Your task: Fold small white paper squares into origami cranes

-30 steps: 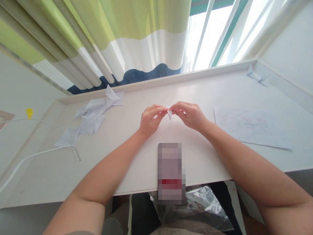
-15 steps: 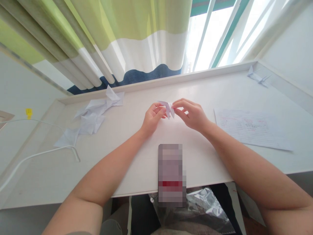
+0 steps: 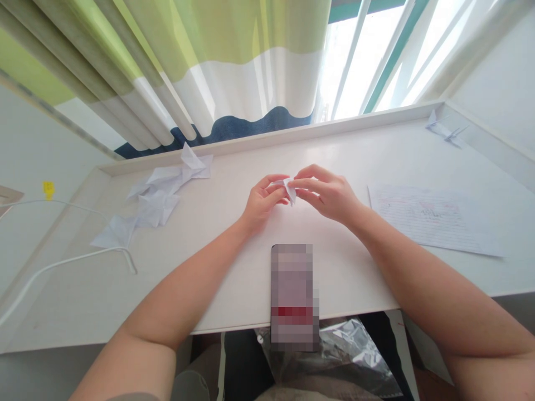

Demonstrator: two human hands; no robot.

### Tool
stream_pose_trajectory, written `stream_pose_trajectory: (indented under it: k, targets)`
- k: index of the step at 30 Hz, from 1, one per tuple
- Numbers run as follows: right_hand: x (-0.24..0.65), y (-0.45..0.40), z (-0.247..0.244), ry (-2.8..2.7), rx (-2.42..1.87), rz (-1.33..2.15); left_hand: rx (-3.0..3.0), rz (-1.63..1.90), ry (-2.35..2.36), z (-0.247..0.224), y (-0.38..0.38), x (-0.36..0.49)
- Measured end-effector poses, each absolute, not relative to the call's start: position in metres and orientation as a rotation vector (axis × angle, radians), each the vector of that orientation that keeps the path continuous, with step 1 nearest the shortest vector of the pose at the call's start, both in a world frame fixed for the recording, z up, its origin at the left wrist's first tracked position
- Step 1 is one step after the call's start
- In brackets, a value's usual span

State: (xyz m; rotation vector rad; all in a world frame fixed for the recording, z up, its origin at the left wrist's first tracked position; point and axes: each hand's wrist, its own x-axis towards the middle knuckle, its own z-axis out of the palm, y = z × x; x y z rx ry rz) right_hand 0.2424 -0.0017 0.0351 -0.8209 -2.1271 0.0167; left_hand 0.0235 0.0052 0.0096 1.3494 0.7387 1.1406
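Observation:
Over the middle of the white desk [image 3: 234, 267], a small folded white paper figure [image 3: 290, 191] is held between both hands. My left hand [image 3: 264, 201] is closed on its left side, thumb towards me and fingers behind. My right hand [image 3: 328, 192] touches it from the right, its fingertips pinched at the paper's edge. The figure has pointed flaps, one hanging downward. Fingers cover part of it, so its full shape cannot be made out.
Folded white papers [image 3: 156, 203] lie in a group at the left. Lined sheets [image 3: 434, 220] rest at the right, with small folded paper figures [image 3: 445, 131] in the far right corner. A blurred phone-like object [image 3: 291, 295] overhangs the front edge. A white cable [image 3: 75, 256] crosses the left.
My right fingers have shifted slightly left over the paper figure and lie closer together. Its hanging flaps, spread apart before, now look like one narrower point. The view has moved a little.

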Motion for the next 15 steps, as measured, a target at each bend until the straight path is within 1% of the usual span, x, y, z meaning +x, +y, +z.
stream_pose_trajectory:
  k: [7,15]
  targets:
    - [0.242,0.001,0.038,-2.175,-0.762,-0.149,1.212,1.165,0.759,0.017,0.001,0.028]
    - [0.240,0.004,0.036,-2.149,-0.727,-0.111,1.212,1.130,0.739,0.022,-0.002,0.028]
